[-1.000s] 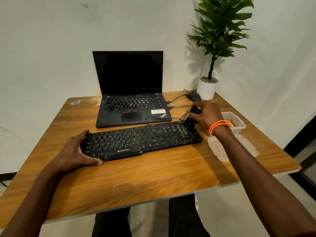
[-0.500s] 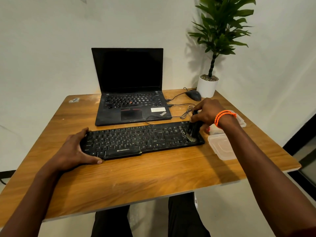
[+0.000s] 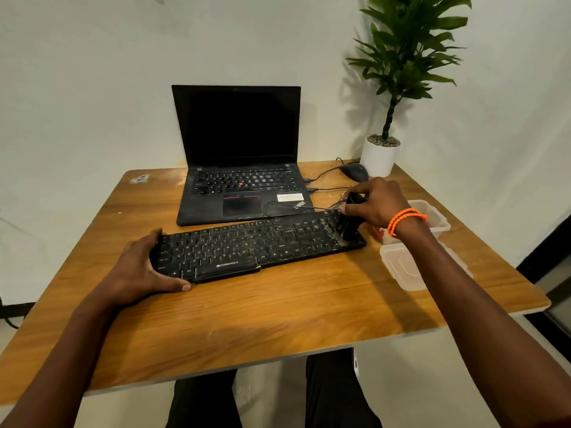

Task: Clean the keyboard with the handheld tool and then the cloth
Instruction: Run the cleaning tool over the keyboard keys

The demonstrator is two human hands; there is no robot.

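A black keyboard [image 3: 247, 245] lies across the middle of the wooden table [image 3: 278, 310]. My left hand [image 3: 139, 270] grips its left end, thumb along the front edge. My right hand [image 3: 377, 202], with orange bands on the wrist, is closed around a black handheld tool [image 3: 349, 223]. The tool stands nearly upright with its lower tip on the keys at the keyboard's right end. No cloth is visible.
An open black laptop [image 3: 238, 168] sits behind the keyboard, with cables and a mouse [image 3: 353, 171] to its right. A potted plant [image 3: 381, 149] stands at the back right corner. A clear plastic box [image 3: 432, 217] and its lid [image 3: 404, 267] lie right of the keyboard.
My right hand has drawn the tool from the keyboard's back right corner toward its front edge. The left hand has stayed put on the left end.
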